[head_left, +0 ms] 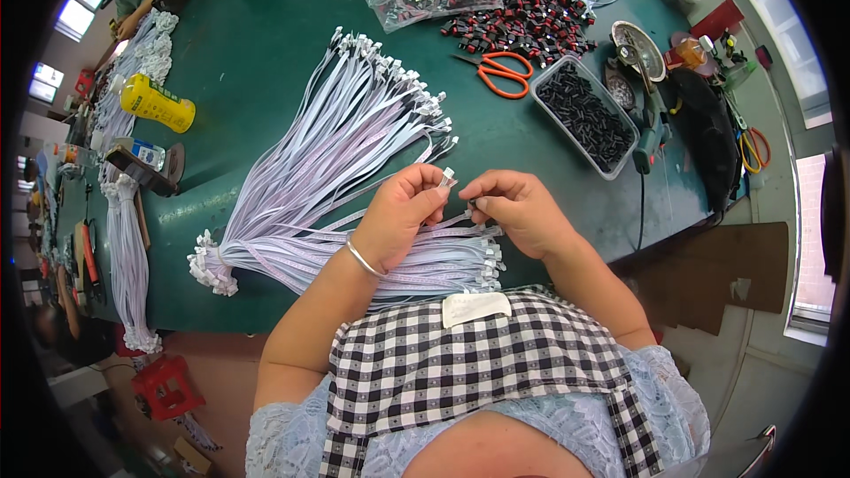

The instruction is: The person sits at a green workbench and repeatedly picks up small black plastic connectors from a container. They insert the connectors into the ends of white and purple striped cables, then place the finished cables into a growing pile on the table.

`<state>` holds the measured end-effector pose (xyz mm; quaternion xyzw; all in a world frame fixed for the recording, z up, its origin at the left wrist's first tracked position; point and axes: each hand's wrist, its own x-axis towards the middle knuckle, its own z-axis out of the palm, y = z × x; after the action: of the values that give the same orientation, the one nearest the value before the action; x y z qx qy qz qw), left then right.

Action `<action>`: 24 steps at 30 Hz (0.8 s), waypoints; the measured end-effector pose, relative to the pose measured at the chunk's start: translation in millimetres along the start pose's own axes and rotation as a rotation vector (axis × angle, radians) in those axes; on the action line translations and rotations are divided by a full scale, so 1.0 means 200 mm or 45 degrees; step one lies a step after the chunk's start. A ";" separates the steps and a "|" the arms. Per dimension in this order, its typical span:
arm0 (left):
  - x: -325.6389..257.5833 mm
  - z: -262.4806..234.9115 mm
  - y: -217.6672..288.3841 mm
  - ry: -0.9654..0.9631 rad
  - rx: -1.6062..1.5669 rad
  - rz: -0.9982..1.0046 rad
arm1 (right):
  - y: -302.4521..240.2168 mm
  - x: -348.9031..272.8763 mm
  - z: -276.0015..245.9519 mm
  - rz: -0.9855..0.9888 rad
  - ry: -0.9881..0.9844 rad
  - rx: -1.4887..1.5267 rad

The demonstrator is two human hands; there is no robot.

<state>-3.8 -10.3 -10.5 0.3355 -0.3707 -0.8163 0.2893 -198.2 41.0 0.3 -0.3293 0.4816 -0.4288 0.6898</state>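
The left hand (403, 212) pinches a white connector (447, 176) between thumb and forefinger, just over the ribbon cables (283, 155) fanned across the table (230, 62). The right hand (521, 211) is just beside it, thumb and forefinger closed together; a small dark piece (473, 204) shows at their tips, though whether it is gripped I cannot tell. Dark print covers the yellow bottle (158, 104), which is tipped over to the left. A clear bottle (147, 153) near it has a blue-and-white label. The checked apron (496, 358) bears a pale patch (476, 307), any wording too faint to read.
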 end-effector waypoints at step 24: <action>0.00 0.01 0.02 -0.057 0.038 -0.078 | -0.02 0.06 0.02 -0.310 0.147 -0.245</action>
<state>-3.9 -11.9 -7.3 0.3324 -0.3787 -0.8265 0.2508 -194.0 28.4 0.5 -0.4246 0.5156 -0.4794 0.5692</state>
